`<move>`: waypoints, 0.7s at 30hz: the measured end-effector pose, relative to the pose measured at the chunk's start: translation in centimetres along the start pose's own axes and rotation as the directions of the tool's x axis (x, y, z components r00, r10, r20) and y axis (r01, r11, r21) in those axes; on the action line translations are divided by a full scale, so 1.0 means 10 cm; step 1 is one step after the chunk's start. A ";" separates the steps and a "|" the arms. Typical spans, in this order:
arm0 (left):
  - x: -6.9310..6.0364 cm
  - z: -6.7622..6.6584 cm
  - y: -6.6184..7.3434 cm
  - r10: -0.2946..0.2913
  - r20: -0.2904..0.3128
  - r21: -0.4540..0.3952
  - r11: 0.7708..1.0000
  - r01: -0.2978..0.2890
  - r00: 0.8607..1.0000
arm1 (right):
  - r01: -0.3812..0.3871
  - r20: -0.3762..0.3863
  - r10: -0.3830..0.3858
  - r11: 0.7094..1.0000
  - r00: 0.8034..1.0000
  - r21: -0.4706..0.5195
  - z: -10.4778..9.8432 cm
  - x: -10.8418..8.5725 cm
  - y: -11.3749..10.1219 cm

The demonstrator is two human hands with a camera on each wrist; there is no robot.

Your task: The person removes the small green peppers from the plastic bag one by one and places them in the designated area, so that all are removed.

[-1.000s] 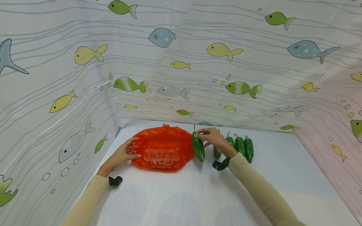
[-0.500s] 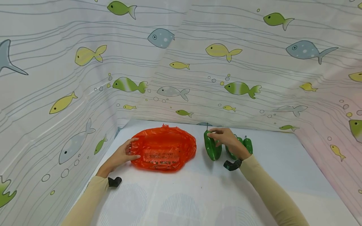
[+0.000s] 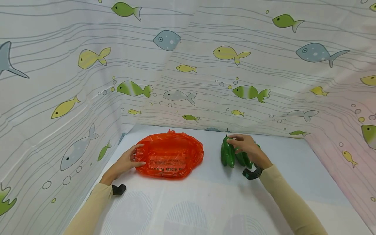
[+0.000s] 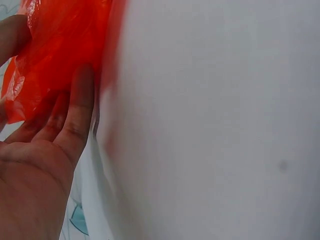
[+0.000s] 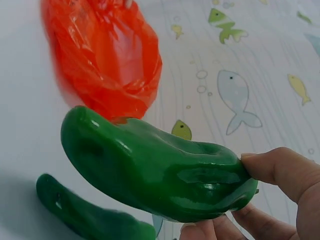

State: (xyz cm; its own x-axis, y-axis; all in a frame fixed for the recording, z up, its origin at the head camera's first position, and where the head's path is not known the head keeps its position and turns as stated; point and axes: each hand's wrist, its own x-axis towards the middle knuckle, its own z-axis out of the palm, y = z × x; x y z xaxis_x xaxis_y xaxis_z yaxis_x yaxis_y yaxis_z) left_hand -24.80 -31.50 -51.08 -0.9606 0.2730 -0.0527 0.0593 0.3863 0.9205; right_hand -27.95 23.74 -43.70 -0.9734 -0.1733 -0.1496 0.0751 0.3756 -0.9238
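On the left, my left hand (image 3: 127, 160) holds the left side of an orange-red plastic bag (image 3: 168, 150); its thumb and fingers (image 4: 80, 107) lie around the plastic. The bag's mouth gapes toward me, with printed lettering on it. My right hand (image 3: 248, 147) pinches a glossy green chili pepper (image 3: 230, 157) near the stem end, thumb on one side and fingers on the other, in the right wrist view. The tip of this chili pepper (image 5: 150, 165) points back toward the bag. Another green chili pepper (image 5: 92, 215) lies below it on the table.
More green chili peppers (image 3: 243, 159) lie beneath and behind my right hand, partly hidden by it. White cloth covers the table (image 3: 185, 205). Fish-printed sheets (image 3: 205, 81) rise at the back and both sides.
My right hand has moved to the right with the pinched chili pepper, away from the bag and over the other chili peppers. My left hand and the bag have stayed where they were.
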 end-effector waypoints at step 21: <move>-0.02 -0.01 0.01 0.016 0.013 -0.013 1.000 -0.016 1.000 | -0.083 -0.082 0.079 0.996 0.994 -0.041 -0.50 -0.22 0.20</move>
State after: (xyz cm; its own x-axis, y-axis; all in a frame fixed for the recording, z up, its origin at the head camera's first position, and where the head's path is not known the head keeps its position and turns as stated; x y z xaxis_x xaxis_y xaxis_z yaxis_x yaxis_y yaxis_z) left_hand -24.67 -31.58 -50.97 -0.9558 0.2909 -0.0432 0.0709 0.3706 0.9261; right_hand -26.76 29.42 -43.46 -0.9788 -0.0682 -0.1930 0.1464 0.4258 -0.8929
